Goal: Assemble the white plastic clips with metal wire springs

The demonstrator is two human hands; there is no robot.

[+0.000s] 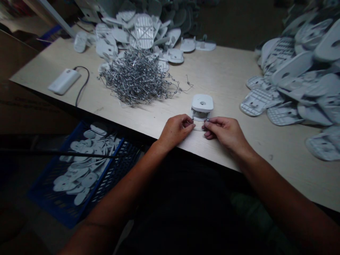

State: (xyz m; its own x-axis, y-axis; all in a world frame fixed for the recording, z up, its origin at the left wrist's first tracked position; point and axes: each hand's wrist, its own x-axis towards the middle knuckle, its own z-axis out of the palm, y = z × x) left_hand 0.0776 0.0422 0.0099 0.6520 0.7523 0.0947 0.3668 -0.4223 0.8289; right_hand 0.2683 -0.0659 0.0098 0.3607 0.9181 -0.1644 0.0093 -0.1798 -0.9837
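Close to the table's front edge, my left hand [178, 128] and my right hand [224, 131] face each other with fingers pinched. Between them runs a thin bent metal wire [198, 129], its two ends at my fingertips. Just beyond the fingers stands a white plastic piece [202, 102], a rounded plate with a small hole on top and a gap with thin metal legs beneath. My fingertips are right at its near side; whether they touch it I cannot tell. Behind it to the left lies a heap of bent metal wires [135, 78].
White rounded plastic plates [145, 32] are piled at the back; another pile [292, 78] spreads along the right. A white power bank [64, 81] with a black cable lies at left. Below the table's edge sits a blue crate [106, 166] holding more white plates.
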